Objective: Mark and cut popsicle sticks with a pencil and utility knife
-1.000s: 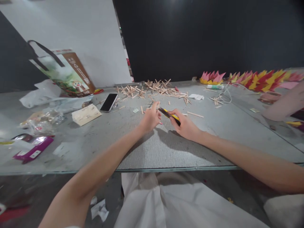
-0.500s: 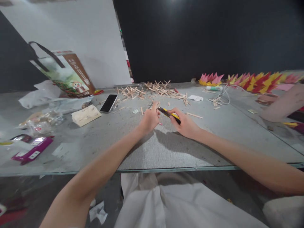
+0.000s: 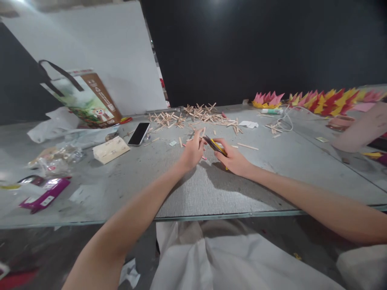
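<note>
My left hand (image 3: 193, 152) is closed, fingers pinching a thin wooden stick (image 3: 203, 131) whose pale end shows above the fingertips. Wrapped in my right hand (image 3: 234, 159) is a slim black-and-yellow hand tool (image 3: 215, 146). Its dark tip points up and left, close to the stick and the left fingers; the exact kind of tool is unclear, and I cannot tell whether it touches the stick. A bit of yellow also shows below the right hand. Beyond both hands lies a loose heap of wooden sticks (image 3: 201, 114).
A phone (image 3: 139, 134), a cream pad (image 3: 110, 150), a purple packet (image 3: 45, 195) and a printed carrier bag (image 3: 90, 98) sit on the left. Folded paper petals (image 3: 329, 101), a glue stick (image 3: 272, 111) and a white cable (image 3: 288, 123) are at the far right. The table edge (image 3: 248, 215) runs in front of me.
The tool in my right hand has tilted slightly, and a yellow part now shows beneath that hand. My left hand stays near the tool's tip. The view has shifted a little.
</note>
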Available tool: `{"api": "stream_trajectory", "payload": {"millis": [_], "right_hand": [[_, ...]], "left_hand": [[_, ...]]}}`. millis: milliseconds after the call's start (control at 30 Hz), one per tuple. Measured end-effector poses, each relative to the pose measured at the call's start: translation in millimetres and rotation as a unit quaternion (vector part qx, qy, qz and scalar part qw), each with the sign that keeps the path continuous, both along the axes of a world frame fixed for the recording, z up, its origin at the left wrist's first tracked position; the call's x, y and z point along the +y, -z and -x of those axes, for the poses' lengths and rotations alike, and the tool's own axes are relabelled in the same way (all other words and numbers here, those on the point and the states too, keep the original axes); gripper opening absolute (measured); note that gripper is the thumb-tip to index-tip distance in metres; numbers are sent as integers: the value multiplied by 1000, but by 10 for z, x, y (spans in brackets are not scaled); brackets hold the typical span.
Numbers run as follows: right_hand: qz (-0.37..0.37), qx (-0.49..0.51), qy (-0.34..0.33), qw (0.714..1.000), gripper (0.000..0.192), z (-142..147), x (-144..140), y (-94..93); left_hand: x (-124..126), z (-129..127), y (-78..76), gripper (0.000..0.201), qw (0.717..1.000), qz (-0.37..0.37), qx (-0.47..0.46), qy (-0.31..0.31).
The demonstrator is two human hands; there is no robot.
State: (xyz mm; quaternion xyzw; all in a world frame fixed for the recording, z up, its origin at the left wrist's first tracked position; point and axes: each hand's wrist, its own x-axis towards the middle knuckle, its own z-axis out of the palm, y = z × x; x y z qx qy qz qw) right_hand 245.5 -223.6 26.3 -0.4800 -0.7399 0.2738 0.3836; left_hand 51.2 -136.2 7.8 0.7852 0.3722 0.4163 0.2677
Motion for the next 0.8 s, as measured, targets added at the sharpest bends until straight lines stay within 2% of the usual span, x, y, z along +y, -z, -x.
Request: {"api": "stream_trajectory", "payload": {"millis": [167, 300, 400, 567, 800], "right_hand": [[-15, -20, 19, 1000, 47, -6, 10, 5], [-12, -21, 28, 999, 48, -8, 20, 12], [-18, -23, 40, 999, 39, -4, 26, 5], [-10, -29, 52, 998, 26, 9, 26, -9], [13, -2, 27, 1000, 15, 38, -8, -4]], "left_hand": [[36, 14, 17, 47, 1000, -2, -1, 0], [47, 20, -1, 44, 999, -33, 4, -3], [57, 9, -4, 44, 999, -37, -16, -8], [38, -15, -20, 59, 999, 13, -51, 1], [-28, -12, -57, 78, 999, 37, 4, 22]]}}
